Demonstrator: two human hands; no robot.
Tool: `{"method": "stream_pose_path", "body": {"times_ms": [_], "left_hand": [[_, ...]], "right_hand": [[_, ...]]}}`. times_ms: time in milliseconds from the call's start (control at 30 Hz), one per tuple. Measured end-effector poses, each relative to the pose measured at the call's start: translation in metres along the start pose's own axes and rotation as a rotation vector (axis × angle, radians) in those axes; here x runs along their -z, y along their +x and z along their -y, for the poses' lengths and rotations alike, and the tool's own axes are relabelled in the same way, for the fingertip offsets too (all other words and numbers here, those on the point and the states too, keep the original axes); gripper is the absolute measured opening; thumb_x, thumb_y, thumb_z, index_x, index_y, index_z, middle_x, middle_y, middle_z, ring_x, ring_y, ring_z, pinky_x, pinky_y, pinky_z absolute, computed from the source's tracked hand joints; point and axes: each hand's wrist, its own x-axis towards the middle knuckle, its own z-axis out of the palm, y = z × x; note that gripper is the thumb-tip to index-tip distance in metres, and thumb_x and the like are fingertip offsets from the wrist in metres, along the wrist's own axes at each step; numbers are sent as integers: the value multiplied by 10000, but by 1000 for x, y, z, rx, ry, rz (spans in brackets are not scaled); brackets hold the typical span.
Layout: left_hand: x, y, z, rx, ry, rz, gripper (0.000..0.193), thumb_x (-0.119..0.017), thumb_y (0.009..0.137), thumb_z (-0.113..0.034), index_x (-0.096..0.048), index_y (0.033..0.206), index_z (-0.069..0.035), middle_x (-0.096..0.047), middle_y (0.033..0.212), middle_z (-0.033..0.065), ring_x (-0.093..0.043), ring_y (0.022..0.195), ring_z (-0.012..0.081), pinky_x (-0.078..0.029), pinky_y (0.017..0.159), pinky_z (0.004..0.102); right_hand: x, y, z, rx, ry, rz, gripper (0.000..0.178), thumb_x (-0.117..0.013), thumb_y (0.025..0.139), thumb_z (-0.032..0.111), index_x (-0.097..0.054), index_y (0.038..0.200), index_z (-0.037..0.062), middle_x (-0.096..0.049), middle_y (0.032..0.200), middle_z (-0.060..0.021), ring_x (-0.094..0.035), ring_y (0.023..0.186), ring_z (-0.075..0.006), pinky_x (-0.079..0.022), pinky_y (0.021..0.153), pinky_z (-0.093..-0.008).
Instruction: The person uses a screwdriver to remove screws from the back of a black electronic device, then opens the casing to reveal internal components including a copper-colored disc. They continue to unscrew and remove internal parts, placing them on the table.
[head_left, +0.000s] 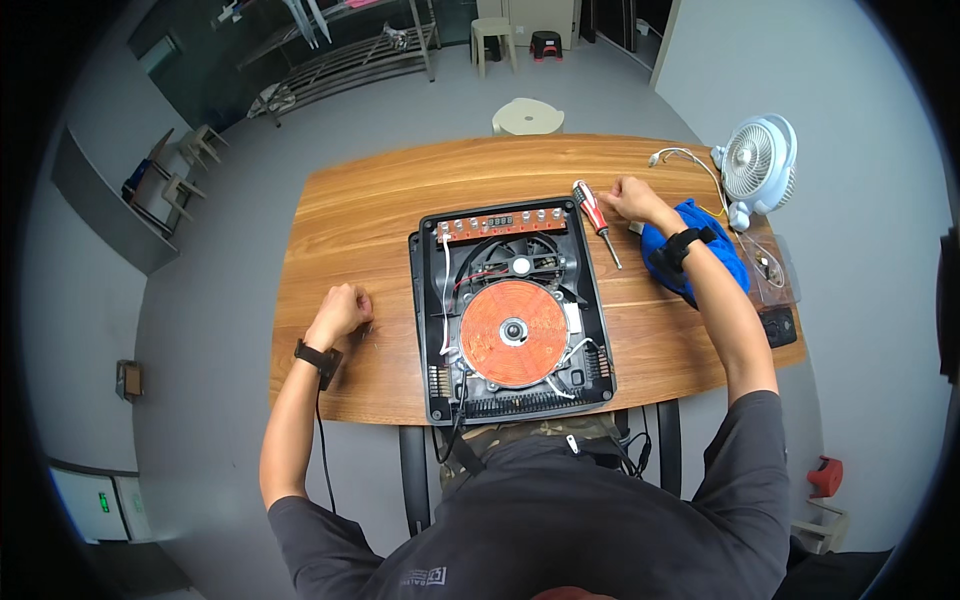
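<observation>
An induction cooker with its top off [512, 335] lies in the middle of the table, its round copper coil and fan showing. My left hand [343, 308] rests on the wood to its left, fingers curled closed; whatever they hold, if anything, is hidden. Tiny pieces [368, 332], too small to name, lie by its fingertips. To the right of the cooker, a red-and-white screwdriver [592, 212] points its shaft toward me. My right hand [635, 198] is beside its handle, a finger stretched toward it and the others bent. I cannot tell whether they touch.
A blue cloth [705, 245] lies under my right forearm. Beyond it are a white fan [758, 165] with its cable, a clear plastic box [775, 270] of small parts and a black object [778, 327]. A stool [527, 116] stands past the far table edge [440, 145].
</observation>
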Motion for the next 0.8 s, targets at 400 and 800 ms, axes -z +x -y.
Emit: {"method": "stream_pose_path", "body": {"times_ms": [400, 800], "left_hand": [[14, 39, -66, -95, -50, -151, 302, -741, 899, -265, -722, 947, 33, -726, 770, 176, -717, 730, 288, -560, 707, 378], [-23, 43, -90, -130, -92, -114, 305, -746, 896, -248, -602, 921, 20, -656, 705, 181, -665, 668, 325, -522, 647, 424]], "right_hand": [[-34, 5, 37, -48, -110, 107, 570, -759, 880, 348, -551, 1225, -56, -699, 1090, -307, -680, 1044, -449, -539, 908, -492], [-39, -1, 23, -45, -40, 136, 640, -747, 897, 435, -513, 1239, -54, -686, 1138, -303, -659, 1091, -458, -521, 948, -490]]}}
